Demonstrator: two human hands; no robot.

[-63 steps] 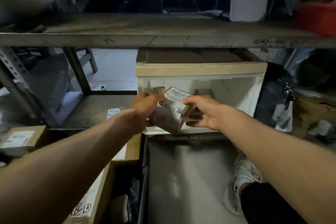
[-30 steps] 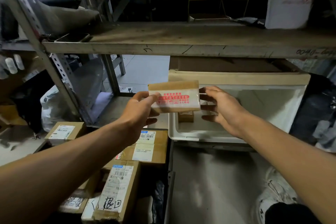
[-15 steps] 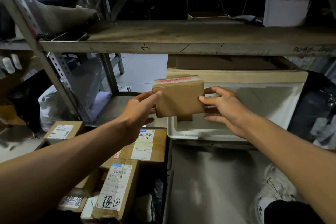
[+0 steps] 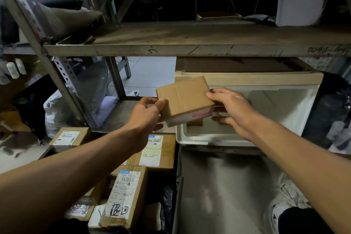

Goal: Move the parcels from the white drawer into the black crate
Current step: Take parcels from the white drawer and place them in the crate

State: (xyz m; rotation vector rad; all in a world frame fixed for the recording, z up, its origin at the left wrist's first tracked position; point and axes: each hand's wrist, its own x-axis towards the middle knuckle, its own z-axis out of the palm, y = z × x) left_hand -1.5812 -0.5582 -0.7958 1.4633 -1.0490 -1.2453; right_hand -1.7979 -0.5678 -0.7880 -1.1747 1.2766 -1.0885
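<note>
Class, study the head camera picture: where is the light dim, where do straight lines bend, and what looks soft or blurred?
Head view: dim overall, darkest on the upper shelves and at the right edge; the shelf board and metal upright bow from wide-angle distortion; the brown parcel, held between left hand and right hand, is fairly sharp, its red print smeared; corners look soft.

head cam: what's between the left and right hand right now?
One brown cardboard parcel, held at its two ends by the left hand and right hand, above the white drawer. Seen in the head view.
</note>
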